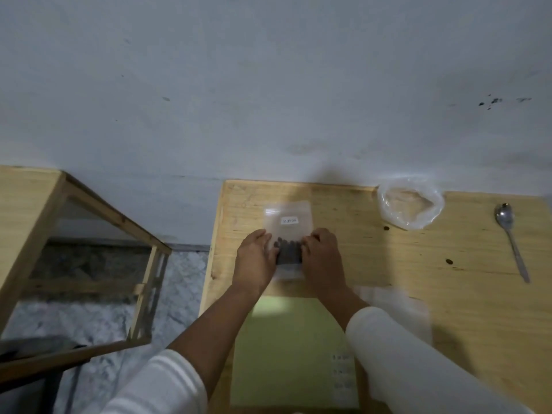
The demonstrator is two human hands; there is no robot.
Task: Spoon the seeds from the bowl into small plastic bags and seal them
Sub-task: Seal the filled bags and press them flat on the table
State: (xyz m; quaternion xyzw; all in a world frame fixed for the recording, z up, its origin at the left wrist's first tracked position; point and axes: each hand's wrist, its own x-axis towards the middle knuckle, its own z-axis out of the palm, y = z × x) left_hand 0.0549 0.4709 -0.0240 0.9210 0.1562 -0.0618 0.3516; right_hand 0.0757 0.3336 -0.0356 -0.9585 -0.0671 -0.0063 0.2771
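A small clear plastic bag (pixel 288 222) with a white label lies flat on the wooden table (pixel 373 264). Dark seeds (pixel 288 249) are gathered in its near half. My left hand (pixel 257 258) presses on the bag's left side, and my right hand (pixel 321 255) presses on its right side, fingertips toward the seeds. Whether the fingers pinch the bag is not clear. A metal spoon (pixel 510 240) lies at the far right. A clear round container or bag (pixel 409 206) holding pale material sits at the back right.
A pale green sheet (pixel 286 348) lies near the table's front, with more small labelled bags (pixel 342 372) beside it. Two loose seeds (pixel 448 261) lie on the table. A wooden frame stand (pixel 89 234) is to the left, across a gap of floor. A wall rises behind.
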